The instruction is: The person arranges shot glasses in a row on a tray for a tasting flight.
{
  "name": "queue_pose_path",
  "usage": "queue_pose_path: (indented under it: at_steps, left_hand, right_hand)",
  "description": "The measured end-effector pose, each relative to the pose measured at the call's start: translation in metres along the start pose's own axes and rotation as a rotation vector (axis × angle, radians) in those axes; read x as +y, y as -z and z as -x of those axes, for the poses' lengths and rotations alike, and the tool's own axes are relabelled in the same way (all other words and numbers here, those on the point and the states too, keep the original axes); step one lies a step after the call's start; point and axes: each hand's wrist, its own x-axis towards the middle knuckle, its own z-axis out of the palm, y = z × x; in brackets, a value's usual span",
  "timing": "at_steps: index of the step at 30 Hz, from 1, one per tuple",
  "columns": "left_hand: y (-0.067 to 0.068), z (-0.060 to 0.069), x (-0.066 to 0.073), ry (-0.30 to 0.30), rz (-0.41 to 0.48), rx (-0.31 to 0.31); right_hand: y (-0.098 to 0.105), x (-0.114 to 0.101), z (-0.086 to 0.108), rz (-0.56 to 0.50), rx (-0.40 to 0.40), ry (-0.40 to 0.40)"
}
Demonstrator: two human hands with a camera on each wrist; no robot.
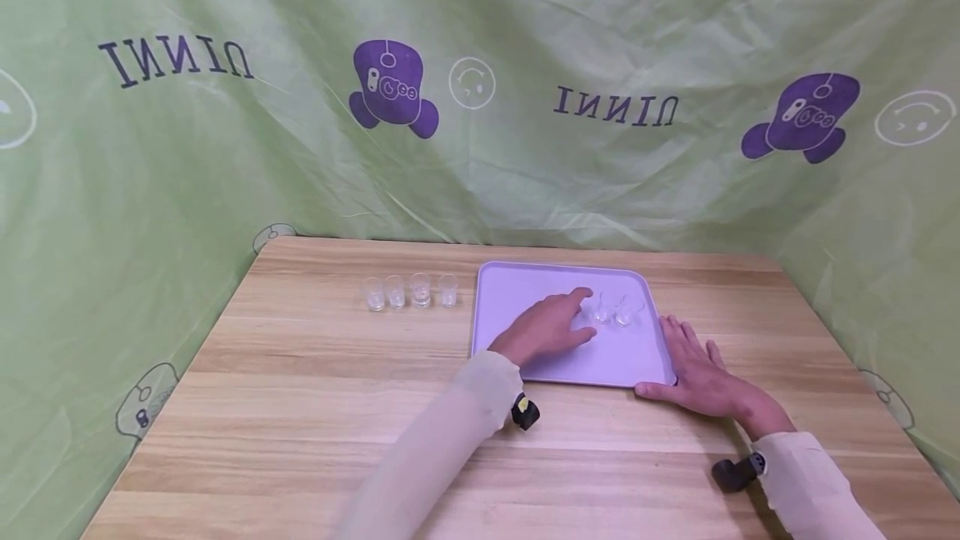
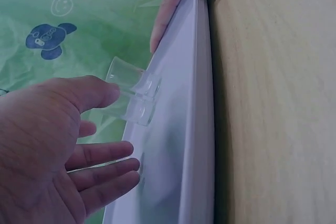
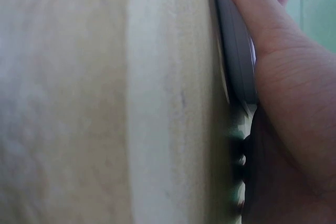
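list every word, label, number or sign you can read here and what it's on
"INNIU", left, on the green curtain; letters look flipped.
"INNIU", right, same curtain, also flipped.
Smiley signs on the curtain, no words.
Yellow mark on the left wrist's black device: too small to read.
No other text legible.

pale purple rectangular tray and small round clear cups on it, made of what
Pale purple rectangular tray: probably plastic, satin; even colour, rounded moulded rim. Small round clear cups: glossy glass or plastic; transparent walls, bright edges, exact material unclear.
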Motion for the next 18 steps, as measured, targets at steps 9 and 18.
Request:
queue_pose_path:
  at_steps: [9, 18]
  left_hand:
    - [0.020, 0.019, -0.004, -0.074, -0.034, 0.041]
    - [0.042, 0.045, -0.012, -0.117, -0.069, 0.113]
  right_hand:
    - [-0.004, 0.005, -0.001, -0.020, 0.030, 0.024]
    - [0.000, 0.003, 0.000, -0.002, -0.006, 0.001]
